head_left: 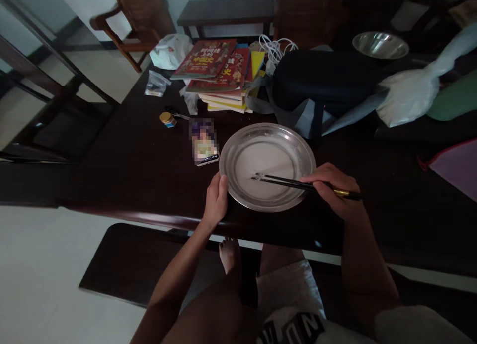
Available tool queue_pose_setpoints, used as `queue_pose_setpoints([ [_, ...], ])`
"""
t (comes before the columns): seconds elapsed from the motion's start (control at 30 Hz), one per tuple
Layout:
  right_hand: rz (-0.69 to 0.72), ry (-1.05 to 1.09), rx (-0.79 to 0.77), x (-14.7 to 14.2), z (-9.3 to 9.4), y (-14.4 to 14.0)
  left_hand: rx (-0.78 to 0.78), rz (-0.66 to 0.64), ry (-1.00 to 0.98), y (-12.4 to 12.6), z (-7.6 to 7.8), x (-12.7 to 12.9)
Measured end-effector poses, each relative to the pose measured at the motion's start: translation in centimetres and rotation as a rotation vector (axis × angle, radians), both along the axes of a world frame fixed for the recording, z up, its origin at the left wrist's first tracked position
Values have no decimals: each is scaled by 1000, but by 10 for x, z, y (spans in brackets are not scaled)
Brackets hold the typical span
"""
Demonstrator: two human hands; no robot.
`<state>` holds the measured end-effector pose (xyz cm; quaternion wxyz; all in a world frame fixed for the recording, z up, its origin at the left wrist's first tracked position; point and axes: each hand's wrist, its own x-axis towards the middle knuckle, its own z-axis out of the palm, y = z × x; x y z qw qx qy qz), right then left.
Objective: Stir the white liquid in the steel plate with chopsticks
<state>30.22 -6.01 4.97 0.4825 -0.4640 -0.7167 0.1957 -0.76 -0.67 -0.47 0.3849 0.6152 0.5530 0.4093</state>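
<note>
The person is wearing light grey shorts (pixel 294 304) showing large dark block letters near the hem. Both arms are showing bare, with no sleeves, and the left hand (pixel 215 201) and right hand (pixel 333 190) are wearing nothing.

Beside the metal plate (pixel 238 150), the phone (pixel 203 141) screen is blurred out. The right hand (pixel 331 190) covers the middle of the chopsticks (pixel 283 181). Behind the plate, the lower books in the stack (pixel 221 85) show only their edges, titles unreadable.
</note>
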Motion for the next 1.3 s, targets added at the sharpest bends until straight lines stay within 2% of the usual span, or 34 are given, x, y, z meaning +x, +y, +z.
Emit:
queue_pose_setpoints([
  [0.13,-75,58,57,3,-2,0,-3,6,1,0,-1,0],
  [0.33,-3,-2,-9,0,1,0,-5,4,15,0,1,1],
  [0.5,-92,79,66,2,-3,0,-14,1,5,0,0,-1],
  [0.67,-13,18,-3,2,-2,-1,-8,4,9,0,-1,0],
  [0.73,-33,8,-3,3,-2,-1,-9,5,10,0,-1,0],
  [0.87,-106,122,64,4,-5,-1,-3,4,6,0,-1,0],
  [1.03,-13,25,1,2,-2,-1,-5,-2,13,-1,2,2],
  [1.1,-33,-1,14,3,-2,0,-12,3,15,-1,2,2],
  [1.2,-98,78,68,4,-3,0,-20,9,11,-1,2,2],
  [1.3,-76,119,46,3,-3,-2,-15,1,5,0,1,2],
])
